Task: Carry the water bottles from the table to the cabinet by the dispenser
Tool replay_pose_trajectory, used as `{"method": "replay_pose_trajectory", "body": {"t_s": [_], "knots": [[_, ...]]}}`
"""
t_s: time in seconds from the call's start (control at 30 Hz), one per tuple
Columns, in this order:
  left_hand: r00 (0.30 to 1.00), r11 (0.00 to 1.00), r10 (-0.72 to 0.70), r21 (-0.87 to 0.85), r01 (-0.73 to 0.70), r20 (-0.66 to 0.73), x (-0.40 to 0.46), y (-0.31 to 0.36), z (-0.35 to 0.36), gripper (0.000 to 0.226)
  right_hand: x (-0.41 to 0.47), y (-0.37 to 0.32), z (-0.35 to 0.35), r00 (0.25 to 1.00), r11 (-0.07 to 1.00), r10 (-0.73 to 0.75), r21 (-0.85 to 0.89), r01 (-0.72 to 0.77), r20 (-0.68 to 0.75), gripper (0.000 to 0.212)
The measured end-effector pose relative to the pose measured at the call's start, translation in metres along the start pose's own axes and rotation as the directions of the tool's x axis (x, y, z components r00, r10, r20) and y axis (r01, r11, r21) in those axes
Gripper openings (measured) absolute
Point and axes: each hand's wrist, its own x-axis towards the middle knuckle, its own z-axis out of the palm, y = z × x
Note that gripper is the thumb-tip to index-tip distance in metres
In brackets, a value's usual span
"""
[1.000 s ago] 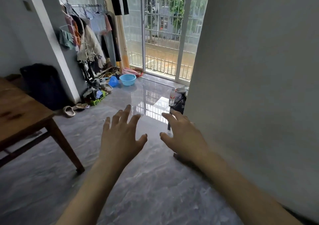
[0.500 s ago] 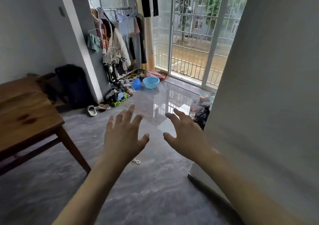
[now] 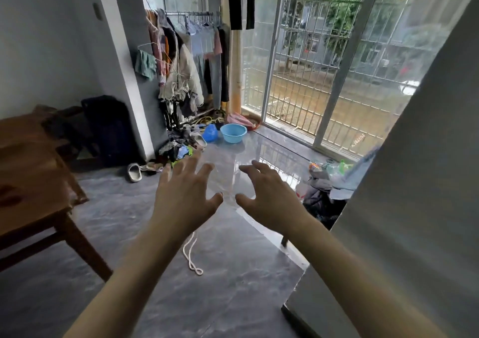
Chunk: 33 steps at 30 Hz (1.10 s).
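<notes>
grey marble floor [image 3: 160, 299], wooden table [image 3: 33, 182], possibly damp

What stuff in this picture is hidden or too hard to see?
- Wooden table, head view: the left edge cuts it off, so most of its top is unseen; no bottles show.
- Things on the floor by the window: small, blurred, partly behind the grey wall; whether they are bottles is unclear.
- Cabinet and dispenser: not visible.
- Left hand and right hand: palms face away, but both look empty.
</notes>
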Motion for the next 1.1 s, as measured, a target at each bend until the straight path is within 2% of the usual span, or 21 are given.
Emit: {"method": "replay_pose_trajectory", "body": {"t_s": [0.13,0.27,0.57,0.9,1.1], "knots": [[0.999,1.000,0.004,-0.011,-0.004,-0.051,0.056,-0.011,0.001,0.071,0.061,0.004,-0.006,0.999,0.999,-0.045,-0.007,0.045,-0.023,0.065],[0.995,0.998,-0.061,-0.028,0.059,-0.076,0.083,-0.035,0.001,0.070,0.112,-0.004,0.004,0.994,0.994,-0.111,-0.017,0.111,-0.018,0.065],[0.956,0.957,-0.290,-0.016,0.290,-0.037,0.126,-0.127,0.012,0.065,0.221,-0.046,0.046,0.952,0.954,-0.298,-0.008,0.299,0.074,0.065],[0.910,0.910,-0.406,0.053,0.411,-0.089,0.227,-0.202,0.017,0.068,0.377,-0.083,0.082,0.890,0.897,-0.442,0.065,0.437,0.115,0.061],[0.885,0.873,-0.451,0.149,0.464,-0.115,0.297,-0.244,0.014,0.067,0.475,-0.096,0.091,0.854,0.870,-0.494,0.089,0.486,0.163,0.062]]}}
